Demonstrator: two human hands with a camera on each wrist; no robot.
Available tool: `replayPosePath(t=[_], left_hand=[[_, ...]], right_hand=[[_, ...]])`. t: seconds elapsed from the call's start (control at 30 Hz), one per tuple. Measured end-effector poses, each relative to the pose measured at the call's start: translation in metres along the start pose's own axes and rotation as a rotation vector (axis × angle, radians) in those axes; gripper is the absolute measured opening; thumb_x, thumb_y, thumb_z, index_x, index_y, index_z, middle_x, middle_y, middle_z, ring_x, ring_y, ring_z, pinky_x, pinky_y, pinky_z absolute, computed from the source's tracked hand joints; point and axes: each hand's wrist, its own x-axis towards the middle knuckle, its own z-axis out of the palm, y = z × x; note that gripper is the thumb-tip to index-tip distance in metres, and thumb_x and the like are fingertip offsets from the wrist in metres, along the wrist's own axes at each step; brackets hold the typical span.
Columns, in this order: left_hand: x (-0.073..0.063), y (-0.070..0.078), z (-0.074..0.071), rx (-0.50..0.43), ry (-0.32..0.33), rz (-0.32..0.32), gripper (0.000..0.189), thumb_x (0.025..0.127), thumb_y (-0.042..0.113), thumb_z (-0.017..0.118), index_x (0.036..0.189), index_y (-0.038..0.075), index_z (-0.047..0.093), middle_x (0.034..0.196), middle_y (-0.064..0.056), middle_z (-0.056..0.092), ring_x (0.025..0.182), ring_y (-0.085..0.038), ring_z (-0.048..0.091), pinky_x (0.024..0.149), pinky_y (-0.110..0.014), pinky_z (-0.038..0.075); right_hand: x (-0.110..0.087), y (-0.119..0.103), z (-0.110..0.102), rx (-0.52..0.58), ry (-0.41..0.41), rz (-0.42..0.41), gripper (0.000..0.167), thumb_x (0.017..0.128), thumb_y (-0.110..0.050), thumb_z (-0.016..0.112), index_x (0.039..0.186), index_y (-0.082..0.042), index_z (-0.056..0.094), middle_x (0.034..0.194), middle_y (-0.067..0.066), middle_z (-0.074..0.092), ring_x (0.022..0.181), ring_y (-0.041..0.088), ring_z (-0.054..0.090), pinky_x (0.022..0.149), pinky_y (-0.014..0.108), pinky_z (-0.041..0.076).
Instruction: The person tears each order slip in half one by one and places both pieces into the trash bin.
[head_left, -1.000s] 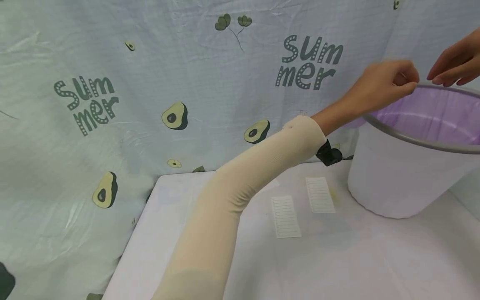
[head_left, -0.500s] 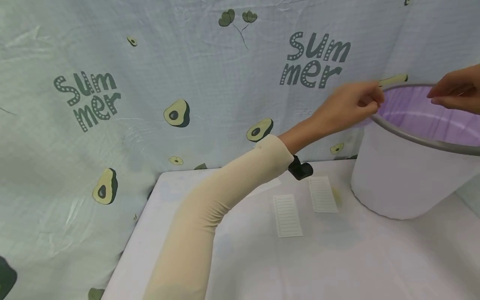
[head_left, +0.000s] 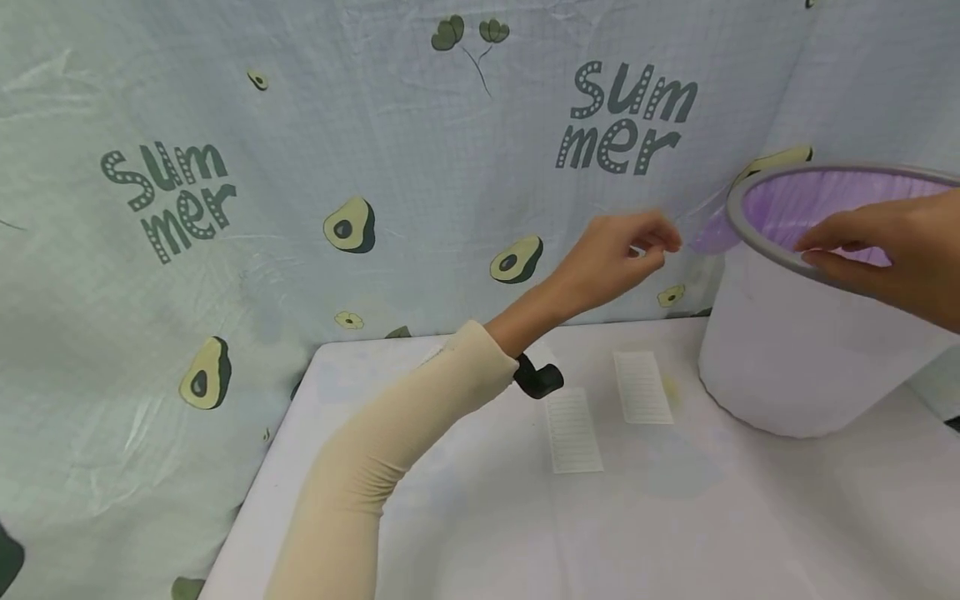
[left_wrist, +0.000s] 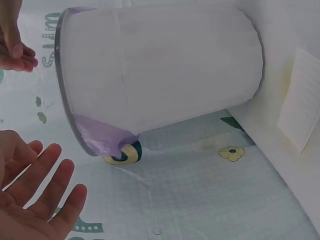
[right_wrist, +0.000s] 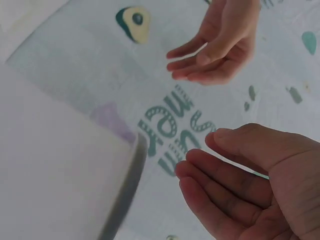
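A white trash can (head_left: 795, 358) with a grey rim and a purple bag (head_left: 780, 200) lining it stands at the right of the table. Some of the bag hangs over the outside of the rim, as the left wrist view shows. My left hand (head_left: 611, 254) hovers left of the can, fingers loosely bent, holding nothing; its palm (left_wrist: 30, 200) and spread fingers show in the left wrist view. In front of the can's rim is my right hand (head_left: 892, 250), its relaxed fingers (right_wrist: 215, 185) apart from the thumb with nothing between them.
Two lined white paper slips (head_left: 573, 429) lie on the white table (head_left: 637, 533), left of the can. Behind stands a pale curtain (head_left: 420, 167) printed with avocados and lettering. A black wrist camera (head_left: 538, 379) sits under my left wrist.
My left hand has moved left and down, away from the can's rim. The right hand has come left and down, from above the can to the front of its rim.
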Motion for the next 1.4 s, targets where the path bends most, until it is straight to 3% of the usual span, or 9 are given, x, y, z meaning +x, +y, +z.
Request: replayPosePath(t=[0.07, 0.3, 0.4, 0.43, 0.5, 0.7, 0.77, 0.93, 1.4], left_hand=[[-0.007, -0.004, 0.002, -0.022, 0.007, -0.013, 0.023, 0.101, 0.002, 0.053, 0.115, 0.005, 0.070, 0.114, -0.004, 0.072, 0.102, -0.006, 0.065, 0.090, -0.011, 0.048], [-0.029, -0.017, 0.008, -0.169, 0.064, -0.041, 0.025, 0.101, 0.000, 0.051, 0.116, 0.005, 0.070, 0.115, -0.006, 0.072, 0.102, -0.004, 0.066, 0.091, -0.013, 0.050], [-0.040, -0.021, 0.010, -0.216, 0.104, -0.019, 0.024, 0.100, -0.002, 0.051, 0.115, 0.003, 0.070, 0.113, -0.007, 0.072, 0.100, -0.005, 0.067, 0.091, -0.015, 0.052], [-0.044, -0.022, 0.009, -0.226, 0.108, -0.021, 0.025, 0.100, -0.002, 0.052, 0.115, 0.003, 0.071, 0.113, -0.007, 0.072, 0.100, -0.004, 0.067, 0.091, -0.016, 0.052], [-0.050, -0.023, 0.010, -0.245, 0.117, -0.011, 0.024, 0.100, -0.002, 0.052, 0.115, 0.003, 0.071, 0.112, -0.008, 0.072, 0.100, -0.005, 0.067, 0.091, -0.017, 0.052], [-0.067, -0.027, 0.013, -0.264, 0.103, -0.027, 0.025, 0.101, -0.001, 0.051, 0.116, 0.004, 0.071, 0.114, -0.009, 0.072, 0.101, -0.007, 0.068, 0.092, -0.019, 0.053], [-0.072, -0.027, 0.013, -0.266, 0.104, -0.031, 0.025, 0.101, 0.000, 0.051, 0.116, 0.005, 0.071, 0.115, -0.008, 0.072, 0.102, -0.007, 0.067, 0.093, -0.019, 0.053], [-0.086, -0.028, 0.012, -0.275, 0.123, -0.030, 0.025, 0.101, 0.000, 0.052, 0.116, 0.005, 0.071, 0.115, -0.008, 0.072, 0.104, -0.009, 0.068, 0.094, -0.020, 0.053], [-0.124, -0.049, 0.014, -0.236, 0.137, -0.071, 0.026, 0.100, -0.003, 0.050, 0.116, 0.003, 0.070, 0.114, -0.009, 0.072, 0.106, -0.014, 0.068, 0.096, -0.022, 0.053]], right_hand=[[-0.002, -0.013, 0.002, -0.029, 0.020, -0.027, 0.087, 0.099, -0.072, 0.018, 0.091, -0.006, 0.075, 0.076, 0.012, 0.075, 0.052, 0.022, 0.065, 0.043, 0.011, 0.035], [-0.010, -0.034, 0.013, -0.062, -0.029, -0.007, 0.089, 0.099, -0.070, 0.011, 0.089, -0.010, 0.076, 0.075, 0.005, 0.075, 0.045, 0.017, 0.056, 0.038, 0.025, 0.035], [-0.013, -0.036, 0.018, -0.061, -0.079, 0.006, 0.045, 0.104, -0.047, 0.055, 0.089, -0.010, 0.077, 0.076, 0.003, 0.075, 0.044, 0.011, 0.052, 0.040, 0.030, 0.042], [-0.014, -0.037, 0.020, -0.055, -0.087, 0.005, 0.047, 0.104, -0.048, 0.054, 0.089, -0.010, 0.077, 0.076, 0.003, 0.075, 0.044, 0.011, 0.052, 0.040, 0.030, 0.043], [-0.015, -0.039, 0.023, -0.041, -0.115, 0.006, 0.016, 0.088, -0.026, 0.080, 0.089, -0.010, 0.077, 0.076, 0.003, 0.075, 0.046, 0.011, 0.055, 0.042, 0.031, 0.045], [-0.023, -0.046, 0.038, -0.002, -0.154, 0.008, 0.033, 0.058, -0.004, 0.092, 0.087, -0.011, 0.077, 0.074, 0.002, 0.074, 0.057, 0.019, 0.068, 0.041, 0.026, 0.046], [-0.027, -0.047, 0.045, 0.013, -0.124, -0.011, 0.016, 0.082, -0.025, 0.086, 0.086, -0.012, 0.077, 0.074, 0.001, 0.074, 0.057, 0.019, 0.067, 0.041, 0.026, 0.046], [-0.035, -0.049, 0.062, 0.070, -0.054, -0.056, 0.080, 0.102, -0.064, 0.017, 0.087, -0.013, 0.077, 0.076, -0.002, 0.074, 0.059, 0.017, 0.068, 0.048, 0.029, 0.052], [-0.050, -0.070, 0.110, 0.225, -0.051, -0.096, 0.067, 0.105, -0.057, 0.023, 0.093, -0.017, 0.075, 0.088, -0.001, 0.077, 0.070, 0.016, 0.073, 0.054, 0.030, 0.057]])
